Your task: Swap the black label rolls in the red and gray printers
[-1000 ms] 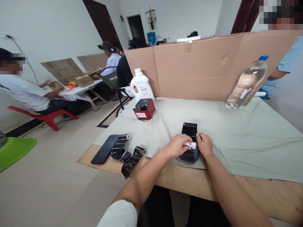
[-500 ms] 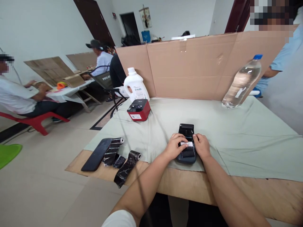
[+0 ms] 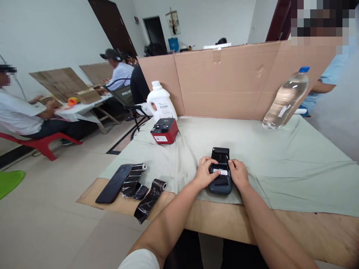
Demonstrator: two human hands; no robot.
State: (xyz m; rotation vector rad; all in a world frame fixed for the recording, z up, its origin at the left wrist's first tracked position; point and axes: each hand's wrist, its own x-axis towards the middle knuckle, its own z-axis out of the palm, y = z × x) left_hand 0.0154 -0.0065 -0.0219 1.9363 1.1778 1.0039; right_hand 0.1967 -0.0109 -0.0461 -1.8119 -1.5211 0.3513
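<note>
A small dark label printer (image 3: 220,189) lies on the cloth in front of me, its black lid (image 3: 220,154) swung up at the far end. Inside the bay sits a white strip or roll of paper (image 3: 221,172), with a dark band nearer me. My left hand (image 3: 206,172) is closed at the printer's left edge, its thumb on the white paper and its index finger near the lid hinge. My right hand (image 3: 238,173) grips the right side, fingers curled and thumb by the hinge. The fingertips beneath are partly hidden.
Left on the table are a dark flat case (image 3: 114,184) and black marbled film rolls (image 3: 150,201). Behind them stand a red-and-black box (image 3: 164,132) and a white jug (image 3: 162,104). A water bottle (image 3: 287,99) leans against the cardboard screen (image 3: 224,84). Other people sit beyond.
My left index finger has drawn back to the left, and more of the printer's bay shows. The white paper sits slightly lower in it. My right hand stays at the printer's side.
</note>
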